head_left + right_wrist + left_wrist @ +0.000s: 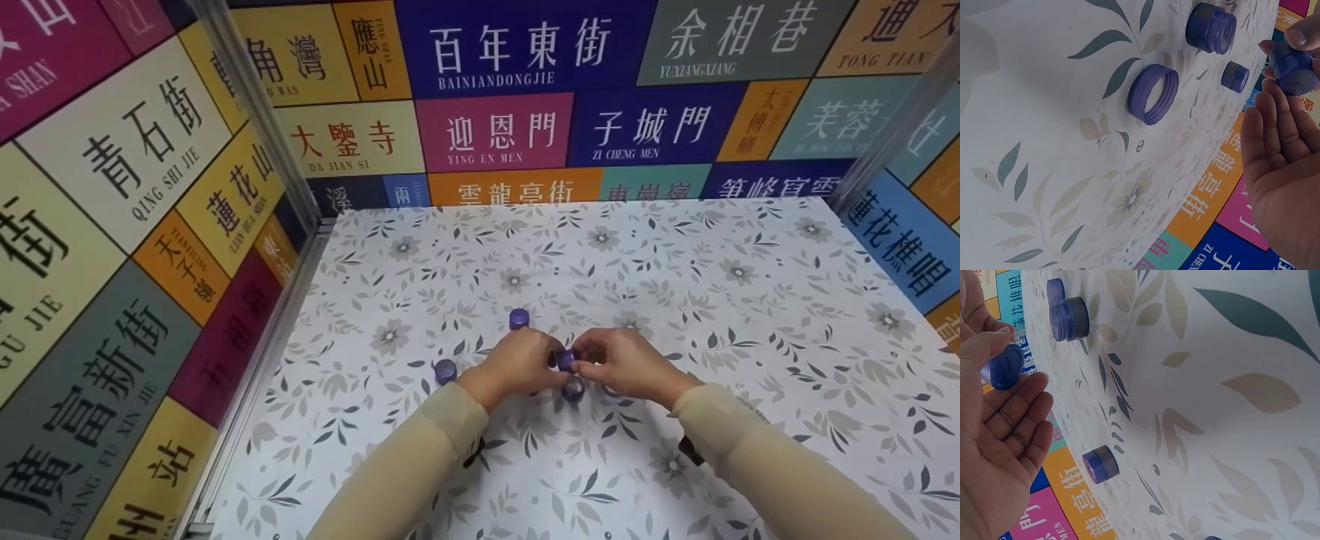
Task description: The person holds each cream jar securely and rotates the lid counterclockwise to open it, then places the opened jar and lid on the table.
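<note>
Place-name signs [495, 133], multicolor, round far, L & R sides; floral-print table [664, 251] below. L hand [519, 361] & R hand [628, 363] both have narrow grip on small purple jar [565, 361], btwn them above table. Uncapped purple jar [573, 389] on near side, threaded purple cap [1139, 99] just R. Far purple jar [519, 319] beyond L hand; leftmost purple jar [445, 371] nearer.

On my feed the held jar [1293, 68] looks like smooth, faintly glossy plastic; the loose lid [1139, 98], plastic ridged inside. I see a smooth, matt table covering [465, 255], matt cloth sleeves [401, 465] and smooth printed wall panels [495, 139].
</note>
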